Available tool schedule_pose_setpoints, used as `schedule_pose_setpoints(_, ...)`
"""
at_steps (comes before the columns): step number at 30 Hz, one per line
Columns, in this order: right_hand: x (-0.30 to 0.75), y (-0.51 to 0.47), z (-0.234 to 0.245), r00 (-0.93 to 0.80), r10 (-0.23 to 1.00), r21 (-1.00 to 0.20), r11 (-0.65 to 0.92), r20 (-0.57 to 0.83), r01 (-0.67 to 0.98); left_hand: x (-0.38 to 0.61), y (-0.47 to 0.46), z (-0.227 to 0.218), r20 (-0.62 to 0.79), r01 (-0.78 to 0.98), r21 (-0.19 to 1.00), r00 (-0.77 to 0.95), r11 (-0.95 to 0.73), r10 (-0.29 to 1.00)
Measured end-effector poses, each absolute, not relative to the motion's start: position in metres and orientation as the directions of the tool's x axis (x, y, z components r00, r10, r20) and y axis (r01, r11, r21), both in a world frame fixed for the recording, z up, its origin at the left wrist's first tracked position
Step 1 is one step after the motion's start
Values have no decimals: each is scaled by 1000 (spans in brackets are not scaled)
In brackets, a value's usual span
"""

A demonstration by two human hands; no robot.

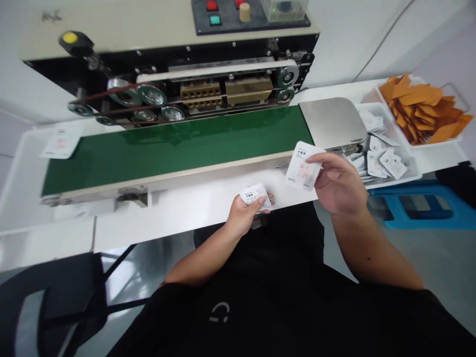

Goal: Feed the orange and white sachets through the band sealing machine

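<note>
My left hand (245, 212) is closed around a white printed sachet (256, 195), perhaps a small stack, just over the front edge of the table. Between the thumb and fingers of my right hand (340, 181) is another white printed sachet (304, 166), held upright with dark lettering and a pink print facing me. It hangs before the right end of the green conveyor belt (186, 148). On the far left end of the belt lies one more white sachet (61, 144), partly over the edge.
Behind the belt stands a band sealing machine (111, 29) with pulleys and exposed rollers. A white bin of sachets (412, 171) and a bin of orange packets (427, 106) sit at right. Below is a blue stool (431, 203); a black chair (52, 292) stands at lower left.
</note>
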State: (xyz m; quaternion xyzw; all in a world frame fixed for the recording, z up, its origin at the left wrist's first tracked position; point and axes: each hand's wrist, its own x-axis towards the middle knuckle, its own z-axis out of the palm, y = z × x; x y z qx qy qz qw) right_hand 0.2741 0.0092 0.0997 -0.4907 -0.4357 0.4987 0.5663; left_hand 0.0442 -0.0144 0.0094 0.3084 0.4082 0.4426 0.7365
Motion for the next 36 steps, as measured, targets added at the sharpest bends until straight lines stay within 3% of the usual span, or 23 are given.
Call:
schedule_pose_setpoints(6, 290, 71, 113, 117, 991, -992, -55, -68, -116, 41, -14, 9, -327, -407, 816, 260, 410, 909)
schedule_pose_setpoints(14, 317, 156, 107, 298, 921, -965, -213, -251, -155, 37, -9, 6, -311, -406, 822, 267, 399, 912)
schedule_pose_setpoints(21, 311, 180, 115, 307, 920, -970, -236, -242, -56, 34, -6, 4, -339, -413, 810, 250, 416, 907)
schedule_pose_setpoints(31, 298, 197, 125, 165, 961, -963, -242, -221, 118, 33, -2, 3, -330, -415, 815, 242, 405, 912)
schedule_pose_setpoints(36, 302, 176, 117, 269, 956, -974, -161, -114, 160, 32, -2, 4, -321, -418, 817, 244, 398, 915)
